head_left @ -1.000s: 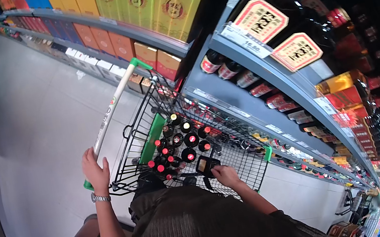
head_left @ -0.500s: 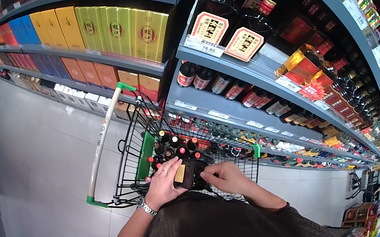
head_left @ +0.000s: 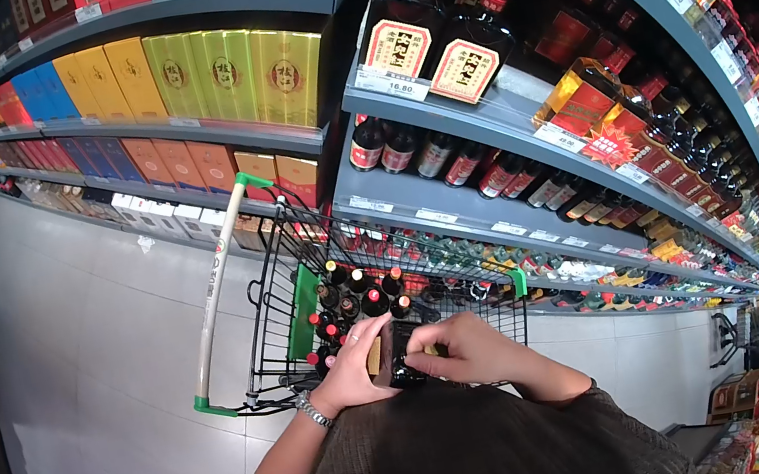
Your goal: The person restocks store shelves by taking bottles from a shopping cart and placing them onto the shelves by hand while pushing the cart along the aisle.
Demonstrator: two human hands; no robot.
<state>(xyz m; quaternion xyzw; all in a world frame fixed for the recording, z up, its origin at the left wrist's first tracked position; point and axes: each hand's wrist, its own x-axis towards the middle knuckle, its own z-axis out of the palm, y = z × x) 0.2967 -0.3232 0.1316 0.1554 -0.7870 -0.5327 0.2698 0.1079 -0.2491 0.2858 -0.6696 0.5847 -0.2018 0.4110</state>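
A dark, glossy object (head_left: pixel 398 343) with a tan patch is held close to my body, above the near side of a black wire shopping cart (head_left: pixel 261 344). My left hand (head_left: pixel 355 371), with a metal watch on its wrist, grips the object's left side. The fingers of my right hand (head_left: pixel 465 346) are bent and pinched together at its right side; what lies between them is hidden. Just beyond my hands, several dark bottles (head_left: pixel 374 301) with red and yellow caps stand upright in the cart.
The cart's pale handle (head_left: pixel 213 302) with green ends is at the left. Shelves of green boxes (head_left: pixel 229 76), large dark bottles (head_left: pixel 467 59) and smaller bottles (head_left: pixel 434 154) run along the far and right sides. Tiled floor (head_left: pixel 113 335) spreads out on the left.
My left hand has left the cart handle and now holds the dark object together with my right hand. Compared with half a second ago, the view and both hands have shifted slightly.
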